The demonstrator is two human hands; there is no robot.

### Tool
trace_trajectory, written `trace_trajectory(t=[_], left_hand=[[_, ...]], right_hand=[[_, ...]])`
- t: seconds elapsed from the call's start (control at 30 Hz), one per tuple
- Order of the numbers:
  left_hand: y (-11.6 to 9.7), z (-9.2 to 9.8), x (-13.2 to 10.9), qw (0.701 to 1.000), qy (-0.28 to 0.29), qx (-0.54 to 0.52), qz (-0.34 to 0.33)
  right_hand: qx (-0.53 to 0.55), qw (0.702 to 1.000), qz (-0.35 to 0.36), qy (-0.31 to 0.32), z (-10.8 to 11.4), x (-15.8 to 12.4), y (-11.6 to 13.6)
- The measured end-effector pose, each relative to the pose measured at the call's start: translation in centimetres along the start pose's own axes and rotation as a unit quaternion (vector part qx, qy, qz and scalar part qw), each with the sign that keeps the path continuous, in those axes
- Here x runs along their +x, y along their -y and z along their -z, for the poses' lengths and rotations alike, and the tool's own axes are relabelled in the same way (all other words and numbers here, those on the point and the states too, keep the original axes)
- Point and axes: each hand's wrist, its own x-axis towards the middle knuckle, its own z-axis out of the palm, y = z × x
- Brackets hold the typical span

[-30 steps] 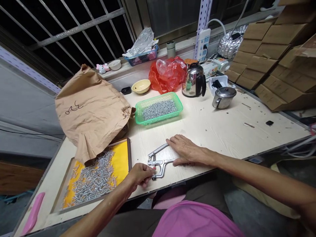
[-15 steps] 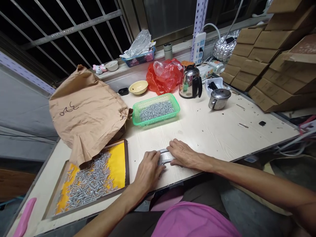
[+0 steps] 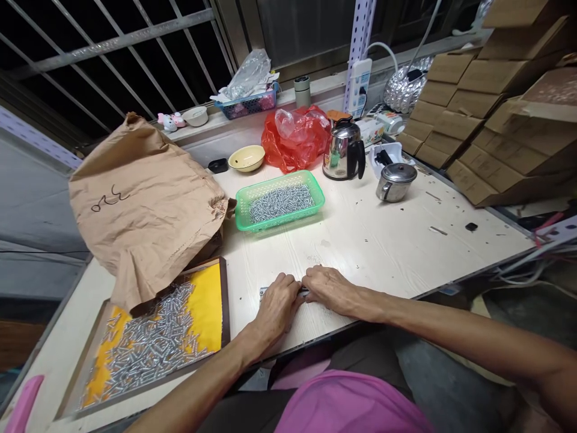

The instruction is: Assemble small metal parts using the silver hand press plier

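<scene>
One left hand (image 3: 280,299), one right hand (image 3: 332,291), both gripping one metal tool (image 3: 263,292)

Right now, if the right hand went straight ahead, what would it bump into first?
Most likely the left hand, just ahead of the right hand; whether they touch is hard to tell.

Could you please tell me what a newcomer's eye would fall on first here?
Probably the large brown paper bag at left, overhanging a yellow-lined tray of metal pieces. Next, the red plastic bag behind the green basket. In front, the left hand and right hand grip a mostly hidden metal tool.
</scene>
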Motion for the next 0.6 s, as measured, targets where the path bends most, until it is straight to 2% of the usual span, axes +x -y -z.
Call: trace_trajectory(t=[0.17, 0.27, 0.33, 0.47, 0.6], left_hand=[[0.0, 0.0, 0.1, 1.000, -0.009, -0.003, -0.006], [0.0, -0.2, -0.2, 1.000, -0.028, -0.004, -0.003], [0.0, -1.0, -0.9, 0.998, -0.067, -0.011, -0.003], [-0.9, -3.9, -3.0, 0.986, -0.164, -0.025, -0.026], [-3.2, -5.7, -4.5, 0.981, -0.181, -0.057, -0.044]], right_hand=[[-0.019, 1.000, -0.004, 0.005, -0.5, 0.3, -0.1], [-0.026, 0.999, 0.004, -0.020, 0.0, -0.2, -0.2], [-0.019, 0.999, 0.028, -0.042, 0.5, -0.6, -0.6], [0.007, 0.996, 0.079, -0.050, 1.0, -0.8, -2.1], [-0.010, 0.996, 0.051, -0.067, 1.1, 0.5, -3.3]])
